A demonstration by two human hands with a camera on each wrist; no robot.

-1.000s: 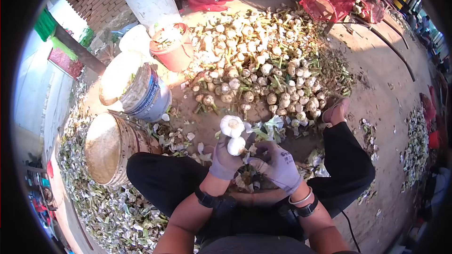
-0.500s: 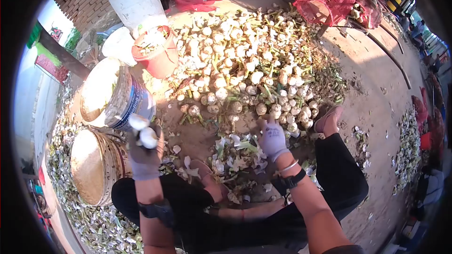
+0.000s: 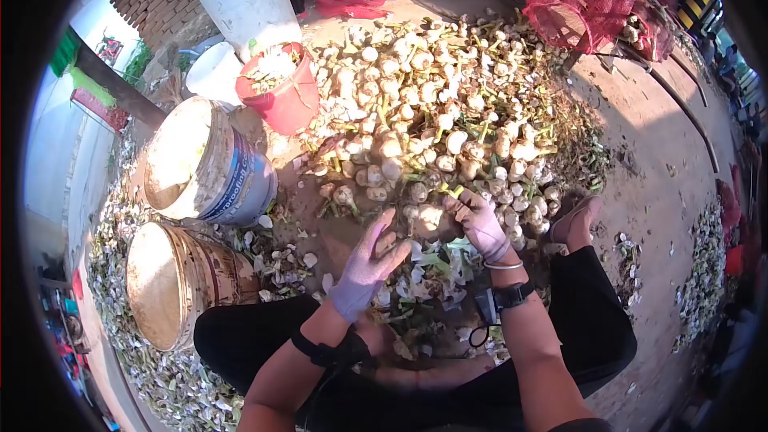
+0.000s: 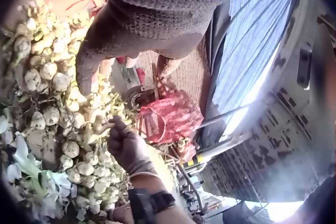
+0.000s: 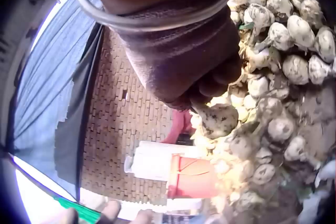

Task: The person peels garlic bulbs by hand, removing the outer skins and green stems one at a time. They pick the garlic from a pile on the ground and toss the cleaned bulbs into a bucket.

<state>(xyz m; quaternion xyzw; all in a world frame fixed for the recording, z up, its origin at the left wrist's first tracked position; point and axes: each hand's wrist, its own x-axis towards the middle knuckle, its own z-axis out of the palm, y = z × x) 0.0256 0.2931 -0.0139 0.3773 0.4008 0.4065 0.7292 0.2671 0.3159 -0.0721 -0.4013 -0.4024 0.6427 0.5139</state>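
Note:
My right hand (image 3: 480, 226), in a thin gloved covering, pinches the stem of a dirty garlic bulb (image 3: 429, 218) at the near edge of a garlic heap (image 3: 432, 112). In the right wrist view the same bulb (image 5: 218, 121) hangs below curled fingers, its skin soiled. My left hand (image 3: 366, 266), gloved too, is empty with fingers spread, to the left of that bulb. The left wrist view shows the glove (image 4: 152, 29) close up, fingers pointing toward the heap, and the right hand (image 4: 126, 149) beyond it.
At left stand a blue-labelled bucket (image 3: 240, 184), a stained bucket (image 3: 188, 280) and a red bucket (image 3: 292, 104) with scraps inside. Leaf and skin trimmings (image 3: 436, 272) lie between the legs. A red mesh sack (image 3: 580, 0) is at the back right, a bare foot (image 3: 574, 220) beside the heap.
My left hand carried white bulbs left toward the buckets, and has come back to the middle without them. My right hand reached into the heap and now holds a garlic bulb.

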